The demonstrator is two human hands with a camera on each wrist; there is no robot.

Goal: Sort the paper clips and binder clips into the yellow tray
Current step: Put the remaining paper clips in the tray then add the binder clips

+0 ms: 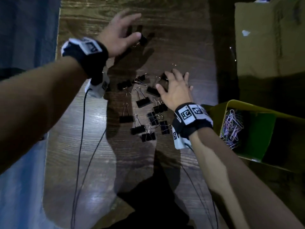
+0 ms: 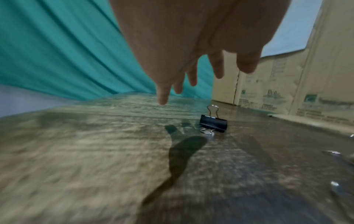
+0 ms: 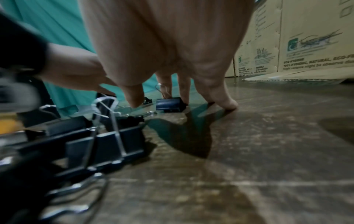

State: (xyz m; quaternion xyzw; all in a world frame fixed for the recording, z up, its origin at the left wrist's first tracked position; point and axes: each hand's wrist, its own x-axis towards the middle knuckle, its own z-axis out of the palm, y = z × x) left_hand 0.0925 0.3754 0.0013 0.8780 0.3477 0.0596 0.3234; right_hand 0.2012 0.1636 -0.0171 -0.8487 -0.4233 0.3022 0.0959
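Several black binder clips [image 1: 143, 103] lie scattered on the wooden table [image 1: 74, 146]. One lone binder clip [image 1: 143, 40] [image 2: 213, 123] lies further back. My left hand [image 1: 122, 30] [image 2: 191, 72] hovers over it with spread fingers, holding nothing. My right hand [image 1: 175, 86] [image 3: 172, 97] reaches down at the far end of the pile, fingertips on the table around a binder clip [image 3: 169, 104], without a closed grip. The yellow tray [image 1: 231, 104] stands at the right with coloured paper clips [image 1: 231, 128] in one compartment.
A large cardboard box [image 1: 270, 38] [image 3: 306, 37] stands at the back right. Teal cloth [image 2: 57, 53] hangs beyond the table's far left edge. Black cables [image 1: 79, 154] run from both wrists across the near table. A few loose paper clips [image 1: 232, 52] lie by the box.
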